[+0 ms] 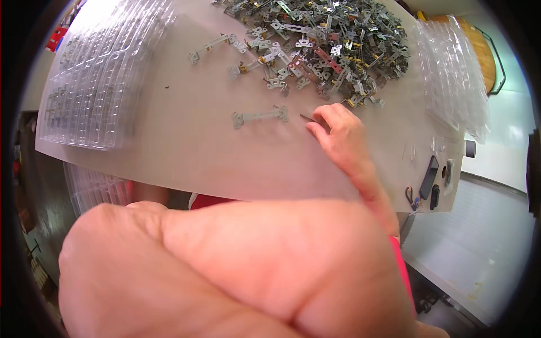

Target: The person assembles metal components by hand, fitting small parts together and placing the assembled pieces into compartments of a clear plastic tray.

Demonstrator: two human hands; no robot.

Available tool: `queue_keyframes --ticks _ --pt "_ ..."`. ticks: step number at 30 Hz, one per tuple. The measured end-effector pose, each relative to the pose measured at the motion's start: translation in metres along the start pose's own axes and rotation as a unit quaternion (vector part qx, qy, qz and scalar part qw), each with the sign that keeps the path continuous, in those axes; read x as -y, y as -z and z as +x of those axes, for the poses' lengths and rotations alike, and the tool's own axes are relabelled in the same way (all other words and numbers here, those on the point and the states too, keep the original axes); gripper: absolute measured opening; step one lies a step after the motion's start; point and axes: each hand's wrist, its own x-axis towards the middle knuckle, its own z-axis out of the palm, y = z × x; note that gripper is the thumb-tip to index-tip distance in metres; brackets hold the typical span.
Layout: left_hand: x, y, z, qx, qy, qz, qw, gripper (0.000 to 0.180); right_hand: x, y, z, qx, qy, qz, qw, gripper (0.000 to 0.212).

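My right hand (345, 138) is closed in a pinch over the table. From its fingertips a thin dark rod (306, 118) sticks out toward the left; its rear end is hidden in the hand. Just left of the rod's tip lies a grey metal bracket (262, 116), apart from my fingers. Beyond the hand spreads a large heap of small metal brackets (360, 48), some with reddish or yellow parts. A bent bare arm (270, 253) fills the foreground very close to the view, and no fingers of my left hand show.
Stacked clear plastic trays (104, 79) stand at the table's left, and more clear trays (453, 73) at the right. A black phone-like object (429, 177) and a small black item (435, 197) lie near the right edge. One loose bracket (214, 44) lies left of the heap.
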Motion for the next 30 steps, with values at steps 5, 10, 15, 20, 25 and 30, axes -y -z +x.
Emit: queue_keyframes --ticks 5,10,15,20,25,30 --pt "-0.004 0.009 -0.001 0.042 0.064 -0.052 0.996 0.020 0.034 0.067 0.014 -0.079 0.010 0.231 0.970 0.029" --pt "-0.005 0.008 0.003 0.058 0.092 -0.114 0.988 0.024 0.073 0.155 0.018 -0.137 0.282 0.316 0.896 0.056" --pt "-0.008 0.007 -0.029 0.039 0.153 -0.076 0.984 0.024 0.070 0.165 0.014 -0.101 0.197 0.336 0.915 0.059" --pt "-0.005 0.007 -0.034 0.136 0.186 -0.041 0.972 0.017 0.065 0.187 -0.013 -0.055 0.098 0.361 0.926 0.063" --pt "0.002 0.011 -0.041 0.212 0.210 -0.004 0.954 0.012 0.070 0.200 -0.028 -0.020 -0.010 0.373 0.928 0.068" --pt "-0.009 0.038 -0.085 0.286 0.251 0.033 0.924 0.010 0.105 0.196 -0.017 0.023 -0.103 0.377 0.920 0.072"
